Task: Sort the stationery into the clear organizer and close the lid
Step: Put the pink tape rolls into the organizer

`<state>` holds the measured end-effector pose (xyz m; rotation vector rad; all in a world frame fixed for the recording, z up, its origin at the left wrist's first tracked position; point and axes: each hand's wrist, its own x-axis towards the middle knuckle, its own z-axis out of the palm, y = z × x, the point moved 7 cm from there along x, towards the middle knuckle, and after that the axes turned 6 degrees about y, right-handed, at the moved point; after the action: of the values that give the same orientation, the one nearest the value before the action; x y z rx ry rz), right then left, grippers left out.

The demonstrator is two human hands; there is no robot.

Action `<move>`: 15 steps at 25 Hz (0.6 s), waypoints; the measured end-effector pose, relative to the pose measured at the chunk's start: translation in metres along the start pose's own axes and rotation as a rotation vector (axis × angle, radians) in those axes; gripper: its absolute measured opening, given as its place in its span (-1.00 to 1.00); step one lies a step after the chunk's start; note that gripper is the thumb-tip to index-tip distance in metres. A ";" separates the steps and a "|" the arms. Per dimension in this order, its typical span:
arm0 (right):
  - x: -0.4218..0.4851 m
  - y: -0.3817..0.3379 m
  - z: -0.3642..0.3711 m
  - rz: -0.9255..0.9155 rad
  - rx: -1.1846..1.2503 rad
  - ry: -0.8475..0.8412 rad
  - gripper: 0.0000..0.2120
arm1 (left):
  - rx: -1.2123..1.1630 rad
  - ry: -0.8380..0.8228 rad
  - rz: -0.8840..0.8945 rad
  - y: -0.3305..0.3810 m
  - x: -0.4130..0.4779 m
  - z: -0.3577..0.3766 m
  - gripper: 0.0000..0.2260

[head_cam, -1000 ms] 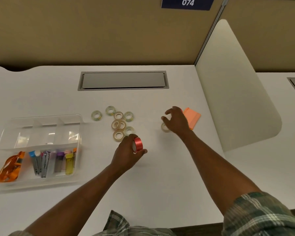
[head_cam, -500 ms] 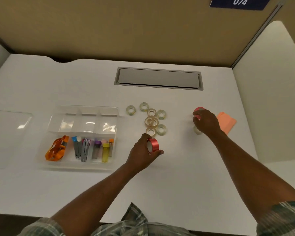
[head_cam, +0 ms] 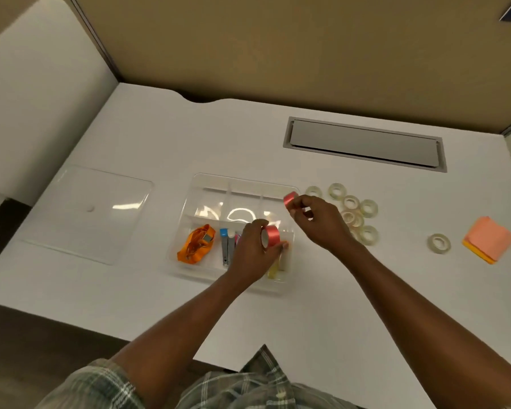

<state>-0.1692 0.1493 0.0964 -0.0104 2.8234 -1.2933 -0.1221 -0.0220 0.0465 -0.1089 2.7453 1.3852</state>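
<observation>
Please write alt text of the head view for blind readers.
A person's left hand holds a red tape roll and the right hand a second red tape roll above a clear plastic organizer on a white desk. Clear tape rolls and orange sticky notes lie right of it, a clear lid left.

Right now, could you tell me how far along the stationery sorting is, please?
Done: the orange lanyard and markers lie in the clear organizer. In hand: the left hand holds one red tape roll, the right hand a second red tape roll, both over it. Left: the clear tape rolls, the sticky notes and the lid, not yet on.
</observation>
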 end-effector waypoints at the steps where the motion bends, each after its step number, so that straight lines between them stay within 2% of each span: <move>1: 0.003 -0.013 0.019 -0.049 -0.028 -0.029 -0.82 | -0.008 0.036 -0.007 -0.011 0.008 -0.019 -0.44; 3: 0.012 -0.039 0.056 -0.140 -0.073 -0.079 -0.80 | 0.027 0.105 0.011 -0.030 0.026 -0.059 -0.42; 7: 0.037 -0.081 0.117 -0.299 -0.252 -0.172 -0.79 | 0.416 0.233 0.124 -0.063 0.063 -0.120 -0.42; 11: 0.065 -0.106 0.162 -0.350 -0.459 -0.260 -0.75 | 0.663 0.188 0.149 -0.084 0.091 -0.130 -0.40; 15: 0.078 -0.107 0.188 -0.354 -0.634 -0.347 -0.70 | 0.789 0.108 0.192 -0.091 0.106 -0.121 -0.42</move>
<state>-0.2415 -0.0648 0.0524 -0.6969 2.8459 -0.3113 -0.2223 -0.1768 0.0364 0.1287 3.2217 0.2327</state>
